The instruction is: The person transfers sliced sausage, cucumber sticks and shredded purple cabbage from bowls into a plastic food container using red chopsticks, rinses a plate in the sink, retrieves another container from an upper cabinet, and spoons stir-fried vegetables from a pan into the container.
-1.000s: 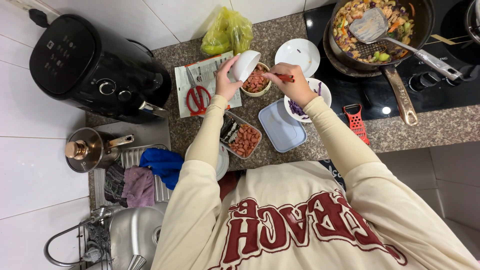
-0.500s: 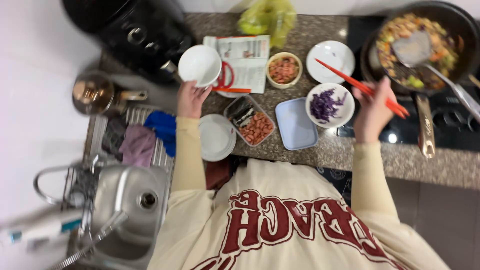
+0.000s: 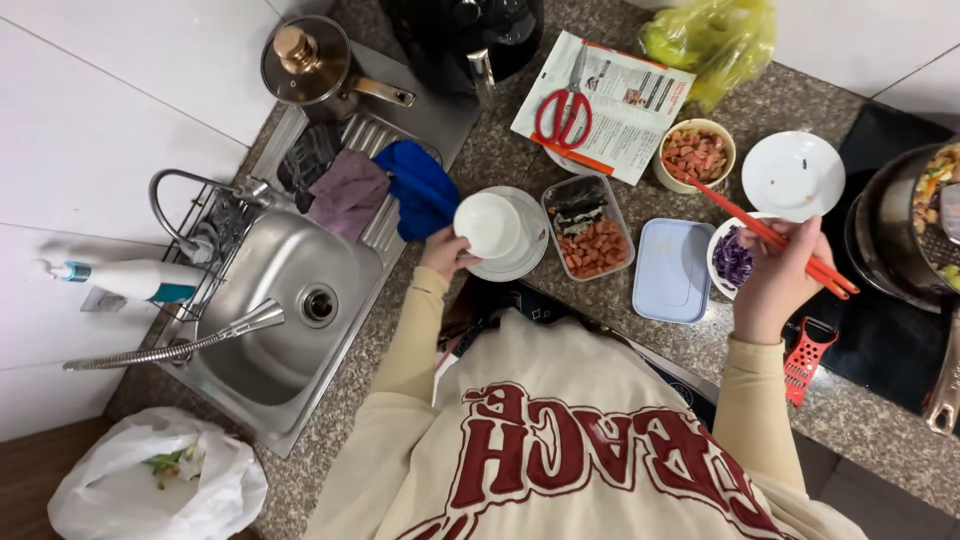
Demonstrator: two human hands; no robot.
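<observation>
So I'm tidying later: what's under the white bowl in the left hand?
Under the white bowl, held by the left hand, sits a white plate. Only its rim shows; its centre is covered.

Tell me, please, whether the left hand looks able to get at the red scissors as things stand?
Probably not at once: the left hand holds a white bowl over a plate. The red scissors lie uncovered on a leaflet, nothing blocking them.
</observation>
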